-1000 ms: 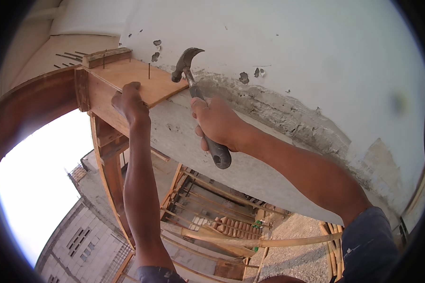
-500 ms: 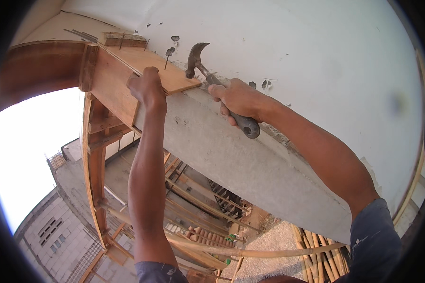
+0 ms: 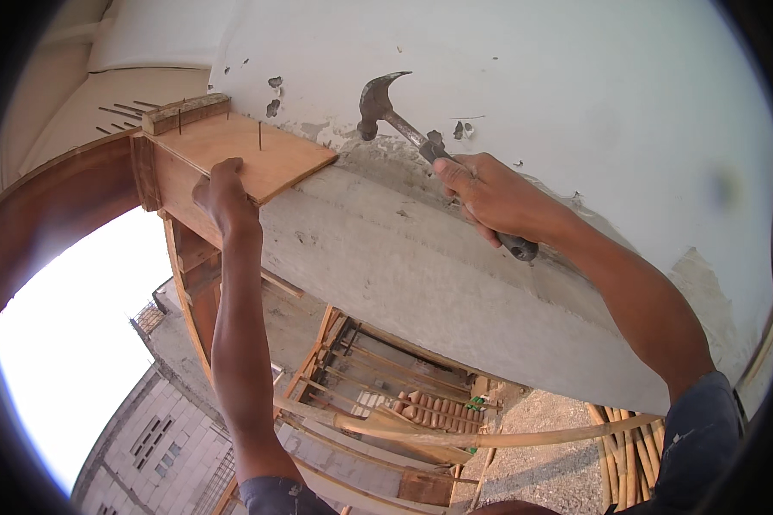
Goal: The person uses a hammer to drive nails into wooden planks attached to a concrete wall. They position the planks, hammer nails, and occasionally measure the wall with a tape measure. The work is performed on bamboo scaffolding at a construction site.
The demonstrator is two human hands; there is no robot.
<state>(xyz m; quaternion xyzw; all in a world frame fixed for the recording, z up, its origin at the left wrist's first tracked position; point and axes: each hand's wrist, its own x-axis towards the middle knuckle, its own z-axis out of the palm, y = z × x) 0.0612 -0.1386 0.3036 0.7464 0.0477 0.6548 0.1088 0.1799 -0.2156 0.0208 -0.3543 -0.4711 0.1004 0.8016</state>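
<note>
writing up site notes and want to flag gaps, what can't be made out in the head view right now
Head view:
Hammer handle: middle hidden by the right hand's grip.
Nearest nail: sunk depth hidden by the wooden board.
Left sleeve: cut off by the lower edge.
Far block wall: what lies behind its openings, too small.

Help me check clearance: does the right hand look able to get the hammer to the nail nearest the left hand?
Probably yes: the right hand holds the hammer right of the nail, with nothing visible between them. The left hand grips the board near the nail without covering it.
</note>
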